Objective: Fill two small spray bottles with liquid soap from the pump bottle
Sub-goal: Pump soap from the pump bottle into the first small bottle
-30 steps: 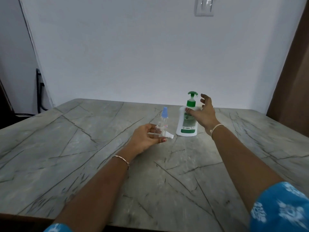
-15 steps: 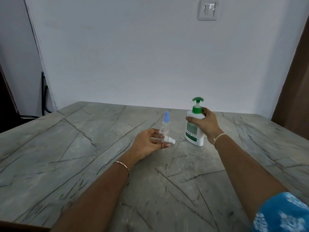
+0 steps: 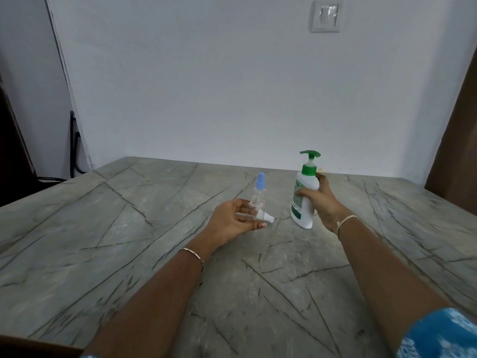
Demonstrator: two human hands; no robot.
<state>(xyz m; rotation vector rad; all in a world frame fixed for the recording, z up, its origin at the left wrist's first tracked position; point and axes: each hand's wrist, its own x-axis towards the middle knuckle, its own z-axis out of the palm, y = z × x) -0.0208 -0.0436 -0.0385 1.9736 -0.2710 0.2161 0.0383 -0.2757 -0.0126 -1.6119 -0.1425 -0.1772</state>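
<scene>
Your right hand (image 3: 320,202) wraps around the white plastic pump bottle with the green pump head (image 3: 307,183), which is tilted left above the grey veined stone tabletop (image 3: 129,228). Your left hand (image 3: 232,220) pinches a white plastic sprayer head (image 3: 264,216). Just behind it stands a small clear spray bottle with a blue cap (image 3: 260,183). You cannot pick out the second bottle clearly. Thick soap may miss a narrow neck, and your fingers could topple the bottle.
</scene>
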